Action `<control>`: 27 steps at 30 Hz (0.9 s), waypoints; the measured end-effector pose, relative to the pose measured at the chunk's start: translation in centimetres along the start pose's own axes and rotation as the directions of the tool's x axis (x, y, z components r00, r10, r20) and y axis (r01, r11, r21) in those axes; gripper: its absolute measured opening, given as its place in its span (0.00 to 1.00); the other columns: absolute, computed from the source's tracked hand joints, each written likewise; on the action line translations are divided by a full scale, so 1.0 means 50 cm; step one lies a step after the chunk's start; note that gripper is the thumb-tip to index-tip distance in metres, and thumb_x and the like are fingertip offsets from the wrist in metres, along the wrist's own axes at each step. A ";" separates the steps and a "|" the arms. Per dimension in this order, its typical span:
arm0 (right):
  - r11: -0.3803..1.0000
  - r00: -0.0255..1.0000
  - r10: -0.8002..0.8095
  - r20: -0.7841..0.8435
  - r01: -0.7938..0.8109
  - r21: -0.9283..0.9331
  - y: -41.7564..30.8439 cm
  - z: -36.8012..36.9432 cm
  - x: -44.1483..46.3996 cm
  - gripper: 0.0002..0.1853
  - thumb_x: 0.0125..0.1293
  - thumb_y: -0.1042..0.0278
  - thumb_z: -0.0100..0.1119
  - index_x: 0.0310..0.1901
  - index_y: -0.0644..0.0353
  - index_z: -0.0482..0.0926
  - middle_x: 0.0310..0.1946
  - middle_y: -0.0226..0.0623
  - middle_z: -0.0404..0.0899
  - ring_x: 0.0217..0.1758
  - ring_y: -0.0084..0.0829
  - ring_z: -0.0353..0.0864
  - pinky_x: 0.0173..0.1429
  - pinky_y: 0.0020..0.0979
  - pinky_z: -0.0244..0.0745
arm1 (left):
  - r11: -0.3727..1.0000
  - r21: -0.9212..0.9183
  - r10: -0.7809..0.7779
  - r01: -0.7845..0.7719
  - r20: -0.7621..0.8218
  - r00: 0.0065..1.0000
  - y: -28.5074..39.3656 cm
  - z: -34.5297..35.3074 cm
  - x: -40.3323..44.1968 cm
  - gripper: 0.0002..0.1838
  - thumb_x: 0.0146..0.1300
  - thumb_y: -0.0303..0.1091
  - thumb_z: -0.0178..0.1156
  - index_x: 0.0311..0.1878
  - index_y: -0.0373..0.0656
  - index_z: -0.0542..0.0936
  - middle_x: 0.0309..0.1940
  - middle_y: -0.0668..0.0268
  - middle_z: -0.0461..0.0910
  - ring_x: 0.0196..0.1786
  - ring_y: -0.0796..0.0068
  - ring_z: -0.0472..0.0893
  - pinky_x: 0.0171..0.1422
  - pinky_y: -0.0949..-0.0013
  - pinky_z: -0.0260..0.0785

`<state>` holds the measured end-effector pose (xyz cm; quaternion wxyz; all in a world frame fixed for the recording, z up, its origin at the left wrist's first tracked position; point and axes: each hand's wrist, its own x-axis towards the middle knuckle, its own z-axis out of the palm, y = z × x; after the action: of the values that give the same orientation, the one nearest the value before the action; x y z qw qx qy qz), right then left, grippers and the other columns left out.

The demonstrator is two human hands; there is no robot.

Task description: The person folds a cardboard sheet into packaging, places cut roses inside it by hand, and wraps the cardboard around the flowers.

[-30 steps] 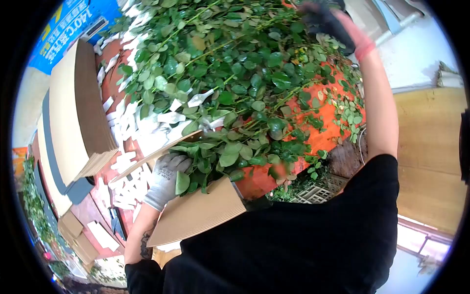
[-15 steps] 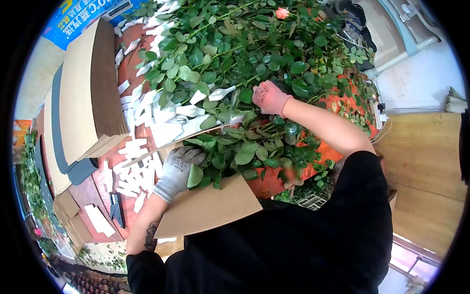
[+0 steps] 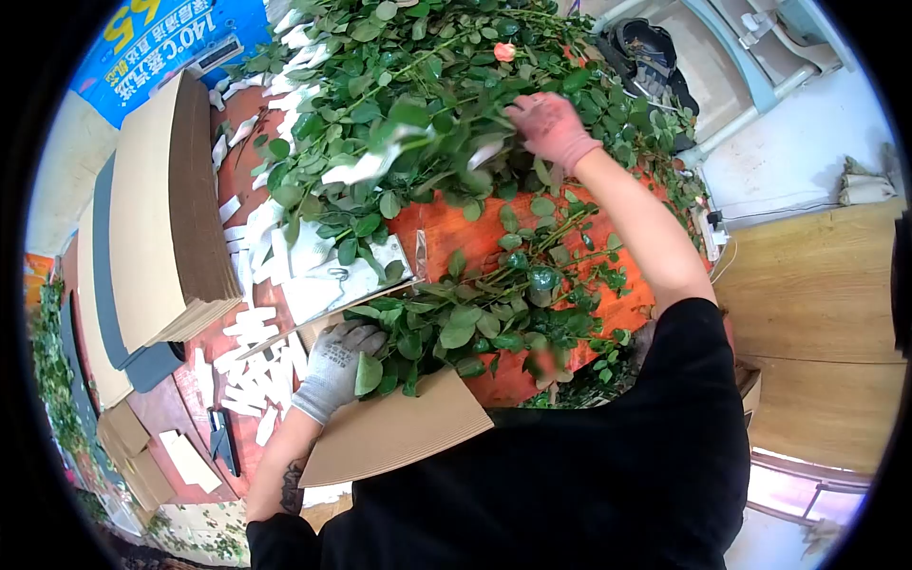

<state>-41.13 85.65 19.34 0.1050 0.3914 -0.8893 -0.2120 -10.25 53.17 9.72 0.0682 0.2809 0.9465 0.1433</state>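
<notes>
My left hand (image 3: pixel 339 369), in a grey glove, is closed around the near end of a leafy stem bundle (image 3: pixel 465 318), above a curved stack of brown cardboard (image 3: pixel 399 432). Farther forward, my right hand (image 3: pixel 553 130), in a pink glove, has its fingers curled at the edge of a large pile of leafy rose stems (image 3: pixel 427 81). Leaves hide its fingertips. Several white mesh sleeves (image 3: pixel 366 166) are on the stems left of it, blurred by motion. A pale board (image 3: pixel 328 285) lies beyond my left hand.
A tall cardboard stack (image 3: pixel 157 218) stands at the left, with a black stapler (image 3: pixel 222 442) nearer me. White paper strips (image 3: pixel 256 380) lie scattered on the red table (image 3: pixel 446 228). A chair frame (image 3: pixel 731 123) with a dark item on it is at the upper right.
My right hand came back from the far right to the stems, then moved forward. Stems near it shifted away, baring red table and more of the board. My left hand stayed by the cardboard.
</notes>
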 end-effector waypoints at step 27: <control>0.947 0.948 0.204 0.245 -0.254 0.195 -0.022 0.051 0.227 0.18 0.57 0.59 0.51 0.46 0.58 0.77 0.46 0.46 0.79 0.56 0.37 0.76 0.57 0.39 0.71 | 0.985 -0.047 -0.164 0.168 0.075 0.984 0.003 -0.033 -0.020 0.32 0.50 0.42 0.62 0.61 0.50 0.68 0.56 0.59 0.72 0.58 0.56 0.72 0.61 0.56 0.63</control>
<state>-48.93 77.31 16.83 -0.0155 0.2681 -0.9532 -0.1391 -9.66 52.36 11.40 0.1208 0.2041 0.9594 0.1524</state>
